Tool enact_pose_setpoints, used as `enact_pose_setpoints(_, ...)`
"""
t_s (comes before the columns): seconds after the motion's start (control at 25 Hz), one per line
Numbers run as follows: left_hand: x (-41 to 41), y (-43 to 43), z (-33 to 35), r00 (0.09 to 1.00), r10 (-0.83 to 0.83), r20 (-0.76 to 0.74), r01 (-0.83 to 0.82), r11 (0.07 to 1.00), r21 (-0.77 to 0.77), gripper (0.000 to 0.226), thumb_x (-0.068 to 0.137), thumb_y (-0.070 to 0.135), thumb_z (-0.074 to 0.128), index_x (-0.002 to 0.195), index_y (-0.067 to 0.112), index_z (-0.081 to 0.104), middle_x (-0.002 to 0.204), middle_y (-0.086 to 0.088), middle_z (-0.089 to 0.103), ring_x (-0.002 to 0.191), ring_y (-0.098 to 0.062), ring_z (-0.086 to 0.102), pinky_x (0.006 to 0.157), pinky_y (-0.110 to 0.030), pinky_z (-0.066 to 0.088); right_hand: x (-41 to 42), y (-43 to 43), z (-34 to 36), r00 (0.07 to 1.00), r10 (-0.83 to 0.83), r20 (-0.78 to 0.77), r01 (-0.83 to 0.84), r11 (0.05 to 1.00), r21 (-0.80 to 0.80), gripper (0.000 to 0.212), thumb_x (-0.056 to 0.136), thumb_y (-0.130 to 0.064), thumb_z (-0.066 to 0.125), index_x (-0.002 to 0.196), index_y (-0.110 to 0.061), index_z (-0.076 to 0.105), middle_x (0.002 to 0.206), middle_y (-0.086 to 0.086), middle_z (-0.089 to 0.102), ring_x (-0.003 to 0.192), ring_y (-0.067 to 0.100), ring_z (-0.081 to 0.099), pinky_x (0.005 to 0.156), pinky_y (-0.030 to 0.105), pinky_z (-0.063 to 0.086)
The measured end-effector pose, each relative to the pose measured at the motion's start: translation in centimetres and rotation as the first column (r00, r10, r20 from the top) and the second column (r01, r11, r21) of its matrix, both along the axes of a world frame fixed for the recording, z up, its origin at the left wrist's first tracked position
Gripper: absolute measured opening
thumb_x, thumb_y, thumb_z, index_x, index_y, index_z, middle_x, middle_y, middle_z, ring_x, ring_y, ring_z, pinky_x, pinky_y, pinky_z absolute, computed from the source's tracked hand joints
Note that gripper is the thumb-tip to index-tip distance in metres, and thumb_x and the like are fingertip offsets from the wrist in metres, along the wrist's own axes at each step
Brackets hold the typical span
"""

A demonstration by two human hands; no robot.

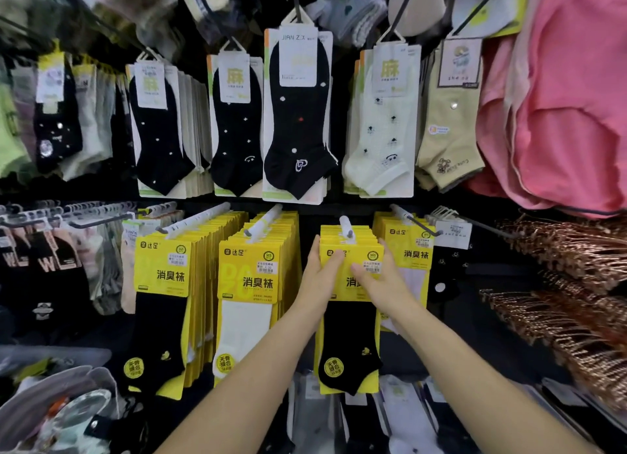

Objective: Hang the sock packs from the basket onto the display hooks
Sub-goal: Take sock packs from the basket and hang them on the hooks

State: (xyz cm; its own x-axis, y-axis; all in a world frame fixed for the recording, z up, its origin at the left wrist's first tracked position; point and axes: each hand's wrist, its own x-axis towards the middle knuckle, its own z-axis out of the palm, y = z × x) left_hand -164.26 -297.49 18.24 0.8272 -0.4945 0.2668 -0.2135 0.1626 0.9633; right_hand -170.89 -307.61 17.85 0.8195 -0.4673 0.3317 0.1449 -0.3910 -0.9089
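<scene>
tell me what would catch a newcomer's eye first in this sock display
At centre, the left hand and right hand grip a yellow sock pack just below a white hook. More yellow packs fill the lower row to its left, with black ankle socks hanging above. A big pink garment fills the upper right.

The left hand (319, 279) and right hand (385, 284) pinch the front yellow sock pack (349, 335) on a white hook (346, 229).
</scene>
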Motion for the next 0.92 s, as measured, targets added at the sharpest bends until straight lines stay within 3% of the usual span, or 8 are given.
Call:
enact_pose_setpoints(0.12, 1.3, -0.6, -0.1, 1.0, 0.007, -0.005, -0.007, 1.0, -0.021, 0.047, 0.093, 0.024, 0.049, 0.136, 0.038, 0.036, 0.119, 0.017, 0.06, 0.105, 0.002, 0.059, 0.088, -0.02, 0.049, 0.8, -0.5, 0.1, 0.999, -0.007, 0.052, 0.006, 1.0, 0.023, 0.077, 0.089, -0.016, 0.061, 0.148, -0.017, 0.011, 0.124, -0.005, 0.05, 0.098, -0.005, 0.052, 0.075, 0.002, 0.042)
enact_pose_setpoints(0.24, 2.2, -1.3, -0.4, 1.0, -0.008, 0.006, 0.008, 1.0, -0.027, 0.042, 0.092, 0.022, 0.047, 0.123, 0.049, 0.037, 0.095, 0.032, 0.062, 0.088, 0.013, 0.06, 0.065, -0.007, 0.047, 1.9, -1.0, -0.2, 0.998, -0.03, 0.055, 0.03, 1.0, 0.006, 0.083, 0.087, -0.018, 0.064, 0.148, -0.02, 0.009, 0.14, 0.001, 0.043, 0.124, 0.013, 0.044, 0.104, 0.03, 0.038)
enact_pose_setpoints(0.44, 2.9, -1.8, -0.1, 0.995, 0.0, 0.1, 0.004, 0.999, -0.035, 0.036, 0.095, 0.02, 0.043, 0.105, 0.054, 0.047, 0.087, 0.039, 0.063, 0.081, 0.021, 0.057, 0.061, 0.0, 0.042, 3.0, -1.4, -0.7, 0.996, 0.008, 0.085, -0.009, 1.0, 0.016, 0.078, 0.089, -0.012, 0.061, 0.147, -0.022, 0.011, 0.125, -0.005, 0.054, 0.11, 0.005, 0.053, 0.091, 0.022, 0.044)
enact_pose_setpoints(0.52, 2.4, -1.4, -0.5, 0.995, 0.008, 0.1, -0.006, 1.0, -0.019, 0.032, 0.097, 0.023, 0.043, 0.118, 0.046, 0.049, 0.101, 0.028, 0.066, 0.092, 0.013, 0.059, 0.068, -0.003, 0.044, 2.7, -1.5, -1.2, 0.995, 0.011, 0.099, -0.011, 1.0, 0.004, 0.068, 0.089, -0.009, 0.059, 0.144, -0.017, 0.021, 0.123, -0.002, 0.055, 0.114, 0.012, 0.053, 0.096, 0.028, 0.044)
enact_pose_setpoints(0.6, 1.6, -0.6, -2.9, 0.995, 0.022, 0.097, -0.026, 0.999, 0.04, 0.037, 0.098, 0.028, 0.043, 0.135, 0.029, 0.042, 0.123, 0.011, 0.06, 0.113, -0.002, 0.055, 0.088, -0.015, 0.045, 1.5, -1.2, -3.0, 0.999, 0.001, 0.035, 0.002, 0.997, -0.079, 0.055, 0.091, -0.01, 0.057, 0.14, -0.015, 0.033, 0.126, -0.003, 0.054, 0.121, 0.015, 0.05, 0.099, 0.027, 0.04)
enact_pose_setpoints(0.72, -1.9, 2.0, -9.2, 0.999, 0.035, 0.027, -0.04, 0.974, 0.225, 0.063, 0.096, 0.035, 0.046, 0.149, 0.017, 0.018, 0.152, 0.001, 0.029, 0.139, -0.016, 0.029, 0.115, -0.03, 0.022, -2.3, 0.2, -9.4, 0.992, -0.026, -0.124, 0.003, 0.984, -0.178, 0.052, 0.091, -0.023, 0.058, 0.139, -0.018, 0.036, 0.131, -0.015, 0.046, 0.13, 0.011, 0.041, 0.1, 0.019, 0.035)
enact_pose_setpoints(0.8, -5.4, 5.0, -15.6, 0.996, 0.007, -0.086, 0.025, 0.931, 0.364, 0.073, 0.094, 0.038, 0.048, 0.15, 0.016, 0.008, 0.154, 0.003, 0.018, 0.143, -0.014, 0.017, 0.11, -0.024, 0.018, -5.5, 2.4, -15.4, 0.946, -0.069, -0.316, 0.036, 0.994, -0.108, 0.064, 0.091, -0.031, 0.057, 0.145, -0.015, 0.027, 0.147, -0.006, 0.035, 0.138, 0.016, 0.032, 0.11, 0.03, 0.031)
enact_pose_setpoints(0.92, -9.6, 10.7, -24.4, 0.99, -0.031, -0.134, 0.101, 0.828, 0.551, 0.064, 0.094, 0.029, 0.053, 0.146, 0.01, 0.021, 0.148, -0.001, 0.03, 0.136, -0.014, 0.031, 0.103, -0.02, 0.029, -9.6, 6.7, -23.5, 0.848, -0.04, -0.529, 0.022, 0.999, -0.04, 0.064, 0.092, -0.033, 0.056, 0.145, -0.011, 0.027, 0.149, 0.004, 0.034, 0.131, 0.019, 0.04, 0.104, 0.03, 0.036)
